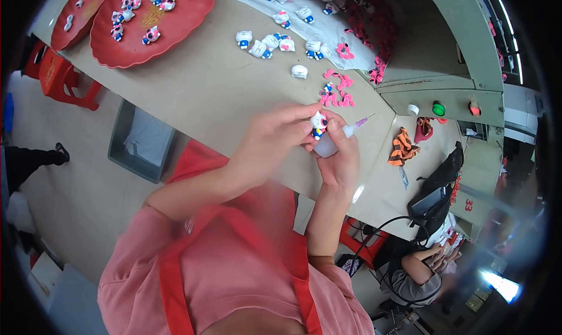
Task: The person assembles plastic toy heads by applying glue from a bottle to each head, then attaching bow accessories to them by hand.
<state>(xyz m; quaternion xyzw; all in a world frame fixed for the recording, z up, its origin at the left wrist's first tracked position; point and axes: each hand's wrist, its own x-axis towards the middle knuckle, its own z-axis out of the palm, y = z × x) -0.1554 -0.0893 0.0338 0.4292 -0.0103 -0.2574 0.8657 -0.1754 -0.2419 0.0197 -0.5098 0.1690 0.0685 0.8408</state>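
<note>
Between my two hands is a small white cat figurine [318, 122] with a blue and yellow body and a dark pink-and-black patch on its head. My left hand [275, 130] pinches it from the left between thumb and fingertips. Fingers of my right hand [341, 156] meet it on the other side. That same right hand is wrapped round a translucent squeeze bottle [325, 148], whose purple needle tip [363, 121] points up and right, away from the figurine. Just beyond my hands lie pink flower-like pieces [345, 82] and a white figurine head [299, 71].
Several white-and-blue figurines [260, 49] lie farther back, near a white sheet [298, 25] with more pieces. Red scalloped trays [126, 57] stand at the far left. An orange-striped cloth [402, 148] lies right. A grey bin [132, 159] is on the floor. Another person [418, 276] sits at lower right.
</note>
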